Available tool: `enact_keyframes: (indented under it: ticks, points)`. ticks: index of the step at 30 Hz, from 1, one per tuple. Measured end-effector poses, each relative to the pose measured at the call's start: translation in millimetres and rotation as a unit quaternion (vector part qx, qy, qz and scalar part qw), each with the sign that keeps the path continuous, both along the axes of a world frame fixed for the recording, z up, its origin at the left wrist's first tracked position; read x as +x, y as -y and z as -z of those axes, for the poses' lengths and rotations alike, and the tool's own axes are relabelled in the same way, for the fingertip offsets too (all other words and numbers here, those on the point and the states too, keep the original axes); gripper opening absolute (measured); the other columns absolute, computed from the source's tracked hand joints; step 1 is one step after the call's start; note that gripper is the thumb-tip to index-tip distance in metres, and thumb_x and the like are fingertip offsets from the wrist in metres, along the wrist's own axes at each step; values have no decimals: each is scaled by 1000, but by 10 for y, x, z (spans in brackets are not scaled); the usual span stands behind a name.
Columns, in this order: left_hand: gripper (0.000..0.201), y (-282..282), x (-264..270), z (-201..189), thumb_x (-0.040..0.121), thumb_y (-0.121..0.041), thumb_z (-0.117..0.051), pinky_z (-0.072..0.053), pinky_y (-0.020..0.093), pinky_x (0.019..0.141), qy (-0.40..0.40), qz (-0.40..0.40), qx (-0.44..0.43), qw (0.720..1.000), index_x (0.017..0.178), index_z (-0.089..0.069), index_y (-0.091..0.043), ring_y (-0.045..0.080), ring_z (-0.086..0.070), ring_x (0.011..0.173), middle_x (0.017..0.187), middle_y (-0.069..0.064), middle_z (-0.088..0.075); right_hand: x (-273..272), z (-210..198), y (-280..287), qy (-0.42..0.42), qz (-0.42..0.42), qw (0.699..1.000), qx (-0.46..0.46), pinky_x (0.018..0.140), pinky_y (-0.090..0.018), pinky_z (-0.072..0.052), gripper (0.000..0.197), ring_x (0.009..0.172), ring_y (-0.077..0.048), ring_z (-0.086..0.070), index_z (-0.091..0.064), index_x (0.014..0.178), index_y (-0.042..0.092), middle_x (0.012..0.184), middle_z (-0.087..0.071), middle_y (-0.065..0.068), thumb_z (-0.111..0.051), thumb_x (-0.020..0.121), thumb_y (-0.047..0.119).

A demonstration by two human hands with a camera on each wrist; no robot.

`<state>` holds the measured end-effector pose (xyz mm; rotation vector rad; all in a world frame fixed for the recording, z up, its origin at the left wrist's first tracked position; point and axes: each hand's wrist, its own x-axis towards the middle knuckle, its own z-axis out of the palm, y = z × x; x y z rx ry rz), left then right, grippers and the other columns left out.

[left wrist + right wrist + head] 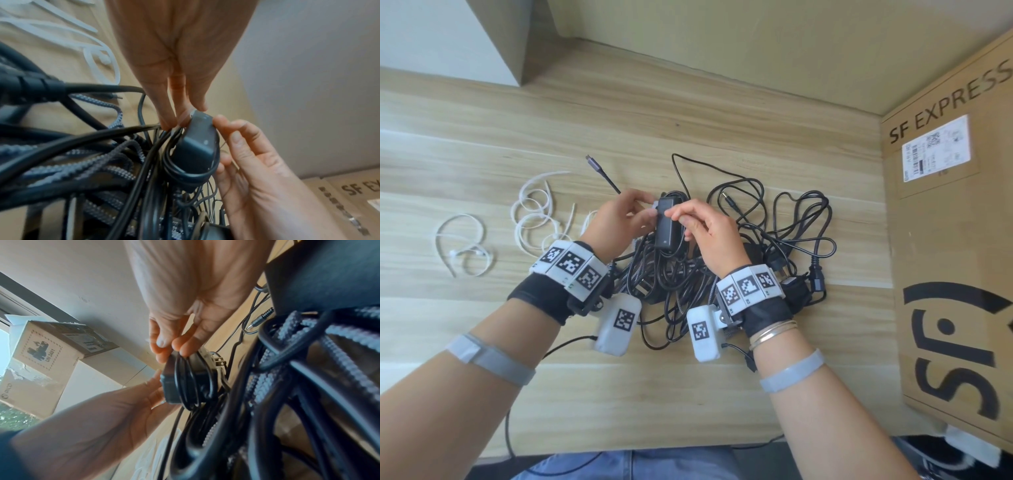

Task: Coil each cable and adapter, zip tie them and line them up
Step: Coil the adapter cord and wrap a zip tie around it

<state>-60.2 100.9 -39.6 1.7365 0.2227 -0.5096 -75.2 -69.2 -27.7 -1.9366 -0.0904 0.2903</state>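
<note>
On a pale wood-grain desk (688,394) set against a plain wall, beside a cardboard box (955,274) printed "SF EXPRESS", the left hand (616,226) and right hand (709,233) both pinch the cable-wrapped black adapter (664,222) above the tangled cables (784,240), white zip ties (534,212) lying left.

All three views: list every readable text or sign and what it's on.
"SF EXPRESS": side of the big brown cardboard box at right, above a large black SF logo.
White shipping label on that box: too small to read.
"UN 3481": battery-hazard mark on the smaller cardboard box by the window.
Black-and-white wrist marker tags: patterns only.
</note>
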Motion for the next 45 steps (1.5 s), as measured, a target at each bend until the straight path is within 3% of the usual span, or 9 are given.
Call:
enact_keyframes:
  ticks: [4, 8, 13, 16, 19, 25, 34, 39, 45]
  points:
    - [14, -45, 7, -6, 91, -12, -54, -49, 40, 95, -16, -1, -29, 999, 80, -58, -18, 15, -60, 82, 89, 5, -59, 2, 18, -6, -8, -1, 1000, -8, 67, -10, -46, 14, 64, 1, -53, -65, 92, 4, 97, -67, 8, -51, 92, 2]
    - [10, -83, -5, -16, 89, -18, -59, -44, 22, 72, 26, 71, 16, 997, 82, -58, -25, 9, -52, 69, 80, -6, -55, 25, 11, -12, -16, -5, 1000, -20, 69, -14, -48, 14, 62, -3, -52, -65, 90, 12, 97, -70, 4, -53, 92, 6]
    - [10, -53, 47, -3, 86, -17, -63, -43, 19, 69, 54, 76, 58, 994, 82, -57, -24, -2, -57, 64, 77, -11, -56, 53, -32, -26, -21, -19, 999, -19, 66, -9, -44, 15, 59, 5, -52, -65, 88, 14, 95, -70, 0, -53, 92, 5]
    - [3, -32, 76, 1, 88, -11, -59, -49, 27, 83, 72, 86, 66, 991, 88, -56, -13, 13, -58, 84, 103, -3, -52, 82, -36, -38, -15, -17, 1000, -22, 63, -6, -43, 13, 60, 6, -52, -66, 90, 7, 85, -63, 9, -54, 91, 3]
    - [13, -51, 72, -5, 89, -5, -55, -48, 16, 84, 95, 118, 46, 987, 85, -52, -17, 13, -60, 92, 130, -4, -43, 111, -23, -48, -10, -10, 1000, -19, 63, -6, -42, 13, 61, 6, -52, -65, 88, 8, 86, -51, 12, -53, 91, 2]
    - [20, -91, 80, 6, 92, -3, -49, -52, 15, 80, 78, 133, -37, 987, 82, -49, -20, -4, -65, 76, 109, -9, -55, 182, -37, -40, -60, -11, 998, -13, 62, -13, -47, 15, 58, -1, -54, -59, 92, 18, 75, -60, 9, -54, 91, 4]
    - [20, -70, 59, 41, 94, -2, -45, -49, 11, 72, 77, 121, -64, 988, 84, -47, -19, -7, -63, 83, 119, 3, -52, 314, -79, -30, -128, -41, 991, -12, 61, -21, -50, 25, 59, -8, -56, -63, 76, 19, 70, -61, 2, -56, 88, -1]
    - [36, -85, 61, 37, 94, -5, -47, -49, 12, 72, 67, 118, -86, 987, 76, -52, -36, -7, -63, 87, 128, 1, -50, 358, -86, -31, -163, -40, 986, -2, 59, -19, -50, 20, 61, -9, -56, -65, 77, 13, 71, -61, -2, -57, 86, -2]
    - [17, -80, 70, 21, 93, -4, -47, -50, 12, 73, 70, 121, -69, 988, 84, -48, -18, -7, -63, 83, 114, 3, -53, 366, -91, -15, -173, -37, 984, 7, 57, -15, -49, 16, 54, -3, -56, -66, 82, 9, 70, -61, -2, -56, 88, -2]
